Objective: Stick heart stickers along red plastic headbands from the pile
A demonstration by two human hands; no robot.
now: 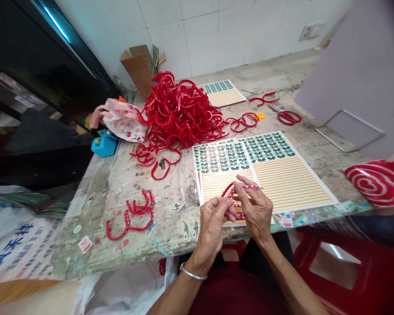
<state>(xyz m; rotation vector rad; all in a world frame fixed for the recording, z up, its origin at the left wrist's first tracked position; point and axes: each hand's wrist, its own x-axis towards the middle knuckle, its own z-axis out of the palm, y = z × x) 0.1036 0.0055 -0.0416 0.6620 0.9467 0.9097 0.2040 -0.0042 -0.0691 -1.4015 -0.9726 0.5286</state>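
Observation:
Between my hands is a red band with white dots (229, 189), held over the near edge of the left sticker sheet (213, 186). My left hand (214, 215) pinches the band, its fingers closed. My right hand (256, 205) also grips it between thumb and fingers. Beside that sheet lies a second sheet (282, 175) with green-blue pictures at the top and ruled lines below. A large heap of red bands (180, 113) rises behind the sheets. Several dotted red bands (128, 221) lie apart on the table at the left.
On the worn table (170, 236) are red-handled scissors (289, 117), a smaller sheet (225, 97), a blue tape dispenser (104, 144), a patterned bag (121, 122) and a cardboard box (138, 70). At right are a wire stand (344, 151) and a red-white packet (377, 183). A red stool (364, 280) stands below.

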